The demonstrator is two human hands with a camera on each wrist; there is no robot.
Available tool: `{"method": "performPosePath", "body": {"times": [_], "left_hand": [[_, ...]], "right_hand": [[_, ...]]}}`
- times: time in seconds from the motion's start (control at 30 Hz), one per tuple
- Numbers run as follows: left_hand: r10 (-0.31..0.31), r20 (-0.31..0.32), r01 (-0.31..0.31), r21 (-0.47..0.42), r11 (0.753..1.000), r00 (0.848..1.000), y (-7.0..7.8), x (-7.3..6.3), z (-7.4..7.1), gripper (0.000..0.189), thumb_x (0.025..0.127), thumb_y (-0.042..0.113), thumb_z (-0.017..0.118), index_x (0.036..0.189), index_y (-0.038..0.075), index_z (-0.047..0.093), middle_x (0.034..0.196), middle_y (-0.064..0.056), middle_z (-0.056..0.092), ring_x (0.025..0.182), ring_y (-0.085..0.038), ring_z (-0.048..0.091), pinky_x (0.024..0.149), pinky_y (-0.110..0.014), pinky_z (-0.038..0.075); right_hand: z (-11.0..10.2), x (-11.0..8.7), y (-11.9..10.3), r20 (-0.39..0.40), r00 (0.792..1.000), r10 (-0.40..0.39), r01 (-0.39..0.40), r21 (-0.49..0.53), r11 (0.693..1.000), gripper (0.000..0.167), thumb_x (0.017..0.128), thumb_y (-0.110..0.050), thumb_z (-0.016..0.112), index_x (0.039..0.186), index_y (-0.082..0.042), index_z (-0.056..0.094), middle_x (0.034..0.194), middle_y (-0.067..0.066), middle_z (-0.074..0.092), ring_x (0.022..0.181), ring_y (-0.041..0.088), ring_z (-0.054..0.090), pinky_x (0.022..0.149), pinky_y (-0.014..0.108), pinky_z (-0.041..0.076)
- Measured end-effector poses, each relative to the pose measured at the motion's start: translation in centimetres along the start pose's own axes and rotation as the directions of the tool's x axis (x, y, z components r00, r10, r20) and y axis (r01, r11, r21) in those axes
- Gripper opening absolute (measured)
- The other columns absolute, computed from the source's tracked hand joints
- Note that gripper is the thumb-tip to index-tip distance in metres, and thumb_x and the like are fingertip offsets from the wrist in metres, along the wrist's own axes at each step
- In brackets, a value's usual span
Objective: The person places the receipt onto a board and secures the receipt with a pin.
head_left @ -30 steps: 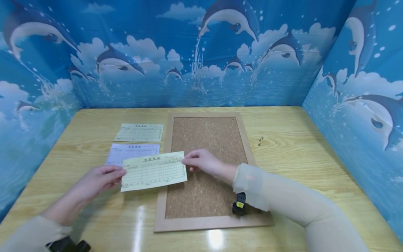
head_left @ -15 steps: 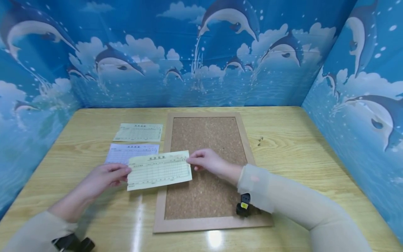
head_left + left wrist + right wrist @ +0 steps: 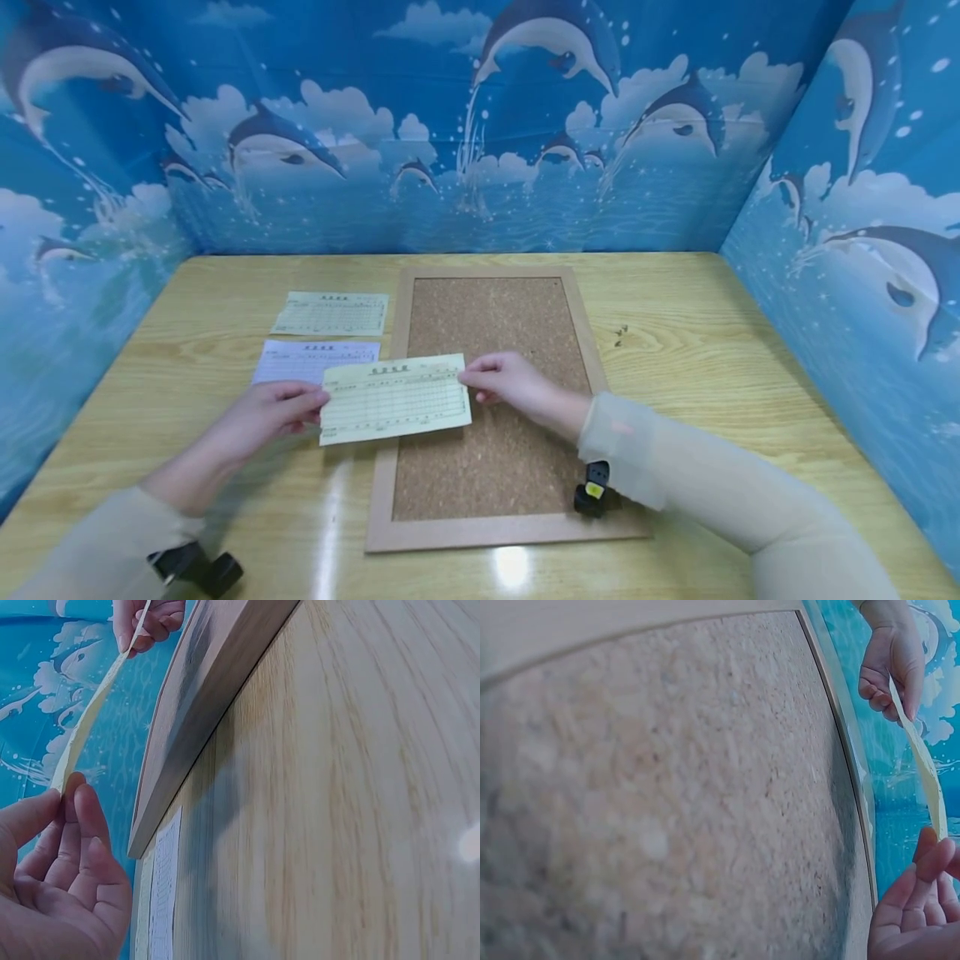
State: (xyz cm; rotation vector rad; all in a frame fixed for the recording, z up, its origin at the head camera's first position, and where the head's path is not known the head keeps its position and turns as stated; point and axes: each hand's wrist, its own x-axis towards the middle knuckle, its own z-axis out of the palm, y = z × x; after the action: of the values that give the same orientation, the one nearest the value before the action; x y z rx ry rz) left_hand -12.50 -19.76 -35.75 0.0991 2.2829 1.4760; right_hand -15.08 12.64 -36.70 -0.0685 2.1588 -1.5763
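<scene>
The pale yellow sheet of paper (image 3: 393, 398) has slid to the right over the last second and risen a little in the head view, so that it now reaches further across the cork board (image 3: 510, 467); its left part hangs out past the frame, above the wooden surface (image 3: 675, 321). Both hands have travelled with it: the left hand (image 3: 273, 412) pinches its left edge between thumb and fingers, and the right hand (image 3: 506, 383) pinches the right edge near the upper corner. The wrist views show the sheet nearly edge-on, slightly bowed and held clear of the board, so I judge the work to be at the carrying stage, the paper being positioned but not yet laid down. Nothing else seems to have shifted. The lilac sheet (image 3: 307, 354) lies left of the board, partly hidden by the held paper, with the light green sheet (image 3: 333, 314) just beyond it. Right of the board sit a few small dark objects (image 3: 621, 336), too small to identify, touched by neither hand.
</scene>
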Motion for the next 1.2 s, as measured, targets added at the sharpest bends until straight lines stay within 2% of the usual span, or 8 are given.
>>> {"method": "performPosePath", "body": {"times": [0.17,0.43,0.57,1.0,1.2], "left_hand": [[-0.003,0.009,0.004,-0.016,1.000,1.000,0.1,0.4,0.3,0.037,0.094,0.025,0.056,0.108,-0.009,0.061,0.085,-0.005,0.064,0.082,-0.016,0.059,0.073,-0.030,0.050],[-0.007,0.011,0.007,-0.015,1.000,1.000,0.3,0.9,0.5,0.039,0.094,0.027,0.056,0.110,-0.009,0.060,0.088,-0.005,0.065,0.084,-0.014,0.060,0.075,-0.030,0.050],[-0.003,0.019,0.003,-0.022,1.000,1.000,0.5,1.1,0.8,0.040,0.094,0.026,0.056,0.112,-0.009,0.060,0.090,-0.005,0.066,0.084,-0.014,0.060,0.075,-0.030,0.050],[0.037,0.038,-0.036,-0.035,0.999,0.999,1.3,2.2,1.9,0.036,0.094,0.025,0.057,0.108,-0.008,0.061,0.083,-0.003,0.064,0.079,-0.014,0.058,0.071,-0.029,0.050],[0.028,0.046,-0.027,-0.022,0.999,0.999,2.0,2.5,2.5,0.038,0.094,0.027,0.056,0.110,-0.007,0.061,0.082,-0.003,0.064,0.080,-0.014,0.058,0.073,-0.029,0.050]], "right_hand": [[-0.3,-0.2,0.0,-0.012,1.000,0.006,-0.006,0.032,0.999,0.019,0.090,-0.013,0.062,0.099,0.002,0.066,0.088,0.005,0.063,0.065,0.009,0.055,0.073,0.030,0.052],[-0.8,-0.5,-0.1,-0.018,1.000,0.000,0.000,0.050,0.999,0.021,0.090,-0.014,0.062,0.101,0.004,0.065,0.083,0.002,0.063,0.065,0.008,0.055,0.074,0.031,0.051],[-1.2,-0.5,0.1,-0.020,1.000,0.003,-0.002,0.050,0.999,0.022,0.090,-0.015,0.062,0.102,0.003,0.065,0.087,0.003,0.063,0.066,0.008,0.055,0.075,0.032,0.051],[-2.8,-1.0,0.2,-0.073,0.997,0.012,-0.008,0.052,0.999,0.025,0.090,-0.015,0.062,0.105,0.005,0.064,0.086,0.003,0.063,0.067,0.008,0.055,0.074,0.031,0.051],[-3.5,-1.3,0.6,-0.098,0.995,0.019,-0.015,0.047,0.999,0.025,0.090,-0.015,0.061,0.106,0.005,0.063,0.086,0.004,0.063,0.067,0.009,0.056,0.073,0.030,0.051]]}}
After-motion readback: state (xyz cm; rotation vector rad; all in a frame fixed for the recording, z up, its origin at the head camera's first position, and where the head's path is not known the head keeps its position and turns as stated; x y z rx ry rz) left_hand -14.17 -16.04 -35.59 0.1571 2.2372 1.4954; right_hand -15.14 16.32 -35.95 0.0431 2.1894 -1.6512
